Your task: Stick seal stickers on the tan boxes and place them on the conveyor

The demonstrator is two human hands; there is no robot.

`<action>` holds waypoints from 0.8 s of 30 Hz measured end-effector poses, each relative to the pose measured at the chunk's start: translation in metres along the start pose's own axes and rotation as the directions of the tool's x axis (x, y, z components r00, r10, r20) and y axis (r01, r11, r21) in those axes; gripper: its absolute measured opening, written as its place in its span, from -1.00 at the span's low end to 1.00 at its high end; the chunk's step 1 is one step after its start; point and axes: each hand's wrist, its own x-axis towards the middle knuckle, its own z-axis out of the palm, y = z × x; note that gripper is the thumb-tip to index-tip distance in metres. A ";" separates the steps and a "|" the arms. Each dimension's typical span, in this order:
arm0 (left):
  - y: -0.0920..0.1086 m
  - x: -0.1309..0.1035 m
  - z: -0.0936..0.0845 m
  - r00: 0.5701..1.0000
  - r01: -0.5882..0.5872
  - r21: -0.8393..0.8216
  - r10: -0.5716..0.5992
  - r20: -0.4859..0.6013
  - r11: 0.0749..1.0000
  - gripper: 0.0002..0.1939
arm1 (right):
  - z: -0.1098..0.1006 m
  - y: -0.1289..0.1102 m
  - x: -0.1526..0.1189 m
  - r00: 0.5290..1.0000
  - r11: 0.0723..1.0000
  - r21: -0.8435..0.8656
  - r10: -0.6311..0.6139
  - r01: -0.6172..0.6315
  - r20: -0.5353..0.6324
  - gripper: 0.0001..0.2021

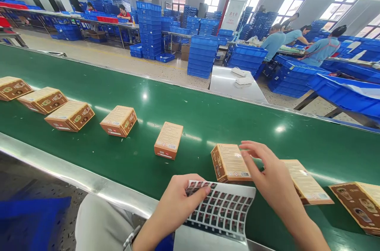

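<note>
My left hand pinches the upper left edge of a sheet of small dark stickers, set in rows on a pale backing that bends at its right side. Just beyond the sheet, a brown and cream carton lies on the green conveyor belt. My right hand is at that carton's right side, fingers outstretched and thumb apart; whether the fingertips touch it I cannot tell. Behind my right wrist is another carton, partly hidden. At the right edge sits a further carton, cut off by the frame.
Several cartons stand along the belt to the left, the nearest carton by itself. A metal rail edges the belt on my side. Across the aisle are stacked blue crates, a metal table and people at benches.
</note>
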 end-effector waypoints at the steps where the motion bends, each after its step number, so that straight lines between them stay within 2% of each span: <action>1: 0.000 -0.003 -0.003 1.000 0.007 0.003 -0.007 -0.014 1.000 -0.70 | -0.001 -0.010 -0.005 0.984 0.985 -0.001 -0.172 0.173 0.038 -0.81; 3: 0.002 -0.007 -0.008 0.999 -0.009 -0.004 0.009 -0.033 1.000 -0.69 | 0.002 -0.030 -0.014 0.882 0.887 0.001 -0.459 0.461 0.107 -0.85; 5: 0.004 -0.010 -0.010 0.999 -0.021 -0.013 0.021 -0.041 1.000 -0.68 | 0.010 -0.047 -0.021 0.780 0.784 -0.032 -0.612 0.620 0.128 -0.86; 6: 0.005 -0.011 -0.010 0.999 -0.023 -0.020 0.022 -0.046 1.000 -0.67 | 0.014 -0.053 -0.023 0.749 0.749 -0.058 -0.652 0.660 0.120 -0.86; 10: 0.004 -0.014 -0.008 0.998 -0.020 -0.066 0.016 -0.065 0.998 -0.61 | 0.025 -0.060 -0.027 0.704 0.697 -0.101 -0.707 0.710 0.072 -0.81; 12: 0.003 -0.016 -0.011 0.995 -0.015 -0.068 0.008 -0.096 0.998 -0.62 | 0.025 -0.058 -0.028 0.714 0.713 -0.036 -0.699 0.700 0.047 -0.80; 13: 0.002 -0.016 -0.014 0.993 -0.007 -0.065 -0.001 -0.119 0.998 -0.62 | 0.025 -0.056 -0.026 0.751 0.752 0.033 -0.659 0.658 0.049 -0.82; 14: 0.002 -0.018 -0.019 0.990 0.004 -0.060 -0.013 -0.140 0.998 -0.63 | 0.026 -0.054 -0.024 0.814 0.814 0.123 -0.577 0.567 0.063 -0.85; 16: 0.001 -0.021 -0.031 0.987 0.039 -0.048 -0.047 -0.155 0.998 -0.64 | 0.029 -0.048 -0.014 0.946 0.917 0.325 -0.290 0.231 0.146 -0.93; 17: 0.001 -0.023 -0.038 0.986 0.055 -0.035 -0.060 -0.154 0.998 -0.64 | 0.032 -0.045 -0.006 0.970 0.910 0.413 -0.127 0.031 0.206 -0.90; 18: 0.001 -0.025 -0.045 0.987 0.056 -0.016 -0.058 -0.151 0.998 -0.66 | 0.037 -0.042 0.003 0.963 0.863 0.484 0.012 -0.145 0.268 -0.83; 20: 0.001 -0.027 -0.058 0.989 -0.001 0.053 0.009 -0.146 0.999 -0.71 | 0.049 -0.036 0.021 0.927 0.731 0.592 0.153 -0.340 0.343 -0.63; 22: 0.001 -0.024 -0.065 0.984 -0.096 0.153 0.116 -0.132 0.984 -0.77 | 0.062 -0.031 0.038 0.902 0.651 0.635 0.206 -0.417 0.381 -0.46; 24: 0.001 -0.018 -0.066 0.981 -0.154 0.237 0.177 -0.078 0.959 -0.81 | 0.072 -0.027 0.049 0.887 0.632 0.630 0.241 -0.452 0.394 -0.42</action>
